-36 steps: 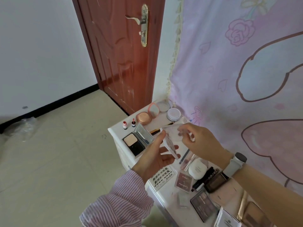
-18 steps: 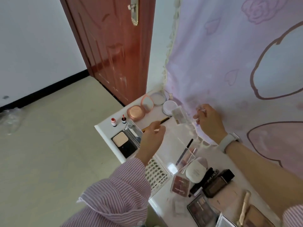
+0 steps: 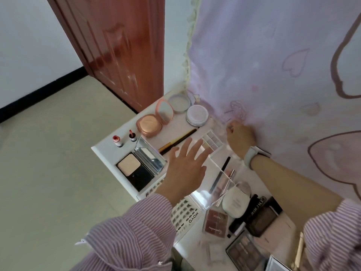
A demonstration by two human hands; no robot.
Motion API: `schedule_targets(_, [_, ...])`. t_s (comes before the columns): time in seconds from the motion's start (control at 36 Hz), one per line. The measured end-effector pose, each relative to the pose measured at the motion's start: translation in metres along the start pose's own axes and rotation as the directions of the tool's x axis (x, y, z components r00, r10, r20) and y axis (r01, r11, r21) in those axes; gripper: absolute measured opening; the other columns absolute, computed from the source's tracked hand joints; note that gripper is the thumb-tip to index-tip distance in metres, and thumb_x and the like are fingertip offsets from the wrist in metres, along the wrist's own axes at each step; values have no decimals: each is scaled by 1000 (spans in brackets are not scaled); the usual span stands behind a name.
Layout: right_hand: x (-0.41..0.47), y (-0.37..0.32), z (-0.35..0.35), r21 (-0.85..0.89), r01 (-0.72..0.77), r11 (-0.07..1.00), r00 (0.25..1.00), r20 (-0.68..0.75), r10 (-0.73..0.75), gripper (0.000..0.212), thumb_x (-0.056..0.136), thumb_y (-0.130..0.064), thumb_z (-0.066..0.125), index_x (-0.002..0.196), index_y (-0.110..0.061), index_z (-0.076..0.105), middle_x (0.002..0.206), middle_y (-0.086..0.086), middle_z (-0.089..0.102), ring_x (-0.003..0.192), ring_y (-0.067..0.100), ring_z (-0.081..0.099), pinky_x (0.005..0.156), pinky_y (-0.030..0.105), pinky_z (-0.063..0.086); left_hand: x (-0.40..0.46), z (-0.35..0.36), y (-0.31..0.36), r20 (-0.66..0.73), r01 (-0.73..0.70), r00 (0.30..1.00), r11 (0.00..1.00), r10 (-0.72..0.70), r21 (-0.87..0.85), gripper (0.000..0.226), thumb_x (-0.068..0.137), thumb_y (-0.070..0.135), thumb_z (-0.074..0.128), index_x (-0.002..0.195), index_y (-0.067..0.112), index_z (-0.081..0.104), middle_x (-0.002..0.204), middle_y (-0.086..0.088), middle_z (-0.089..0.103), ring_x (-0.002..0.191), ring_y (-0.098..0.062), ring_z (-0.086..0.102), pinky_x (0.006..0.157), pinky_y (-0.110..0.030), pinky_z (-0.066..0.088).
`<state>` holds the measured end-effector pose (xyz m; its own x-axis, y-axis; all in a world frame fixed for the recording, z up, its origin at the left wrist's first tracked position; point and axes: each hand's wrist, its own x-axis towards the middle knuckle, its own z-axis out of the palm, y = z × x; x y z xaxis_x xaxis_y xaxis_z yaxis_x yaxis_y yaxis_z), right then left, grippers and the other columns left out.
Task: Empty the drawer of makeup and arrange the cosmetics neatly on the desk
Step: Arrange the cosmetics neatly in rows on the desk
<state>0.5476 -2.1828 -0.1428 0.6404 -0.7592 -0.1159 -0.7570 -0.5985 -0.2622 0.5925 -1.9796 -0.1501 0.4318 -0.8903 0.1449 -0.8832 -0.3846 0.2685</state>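
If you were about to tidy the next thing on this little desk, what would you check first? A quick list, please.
1. Left hand free: ok, fingers spread, holding nothing.
2. Right hand free: cannot tell, curled against the curtain.
3. Pale eyeshadow palette set down: ok, lying flat by the brush.
4. Two small bottles upright: ok.
5. Open black compact safely placed: not ok, close to the desk edge.
6. Near end arranged: not ok, items crowd and overlap.

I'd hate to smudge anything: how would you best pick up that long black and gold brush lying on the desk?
Pinch the makeup brush by its slim black handle from above. It lies flat, with bare desk on both sides; the left hand hovers open nearby.
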Motion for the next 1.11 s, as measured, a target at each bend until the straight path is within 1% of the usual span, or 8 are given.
schedule_targets(0.22, [-30,7,-13,130,95,987,993,-88,-84,47,89,-14,53,134,-5,41,129,19,51,116,34,50,95,40,42,0,4,0,-27,-1,1000,1000,0,-24,47,74,25,73,118,21,58,132,-11,54,125,-33,49,90,-53,42])
schedule_targets(0.33, [-63,21,-18,-7,369,930,906,-220,-361,29,82,-7,63,110,-5,56,108,15,58,88,32,61,64,32,47,-1,4,-2,-17,12,1000,998,-13,-57,47,76,23,64,121,23,49,135,-11,52,125,-33,48,90,-55,42])
schedule_targets(0.47, [-70,43,-8,-184,606,774,790,22,-613,24,68,-3,76,87,-12,66,81,5,63,63,21,62,48,19,32,-5,1,0,4,48,999,996,-47,-81,44,79,25,52,123,19,55,137,-13,49,127,-33,46,93,-56,39])
schedule_targets(0.61, [-59,40,-5,-363,717,595,696,415,-586,25,82,-15,61,107,-13,60,108,5,54,101,23,54,63,30,42,-10,0,6,-23,52,998,994,-55,-95,44,81,25,50,125,21,46,136,-13,50,127,-32,47,93,-53,40])
schedule_targets(0.67, [-56,38,-7,-359,753,552,657,451,-603,29,65,-17,76,91,-12,63,94,5,58,86,22,59,49,28,40,-13,-1,8,-22,53,998,994,-56,-90,42,83,27,41,124,20,47,135,-13,51,125,-32,48,92,-53,42])
schedule_targets(0.89, [-43,10,5,-63,419,906,897,183,-402,44,91,-40,50,127,-14,45,132,3,44,119,22,41,80,30,42,-18,3,12,-30,80,996,994,-82,-70,44,82,28,36,117,16,59,130,-12,56,121,-30,52,86,-52,45])
schedule_targets(0.97, [-31,-2,14,-109,353,929,915,247,-319,59,84,-50,54,131,-16,40,131,10,43,122,29,37,98,40,39,-19,4,13,-48,108,992,990,-113,-86,39,80,23,47,116,15,61,127,-13,57,117,-30,55,85,-51,46])
schedule_targets(1.11, [-24,-11,30,-230,309,923,946,179,-272,51,82,-41,54,122,-12,42,123,15,48,116,34,40,90,42,39,-22,0,12,-47,161,984,967,-174,-197,41,83,26,37,115,14,59,124,-11,58,111,-29,56,83,-47,46])
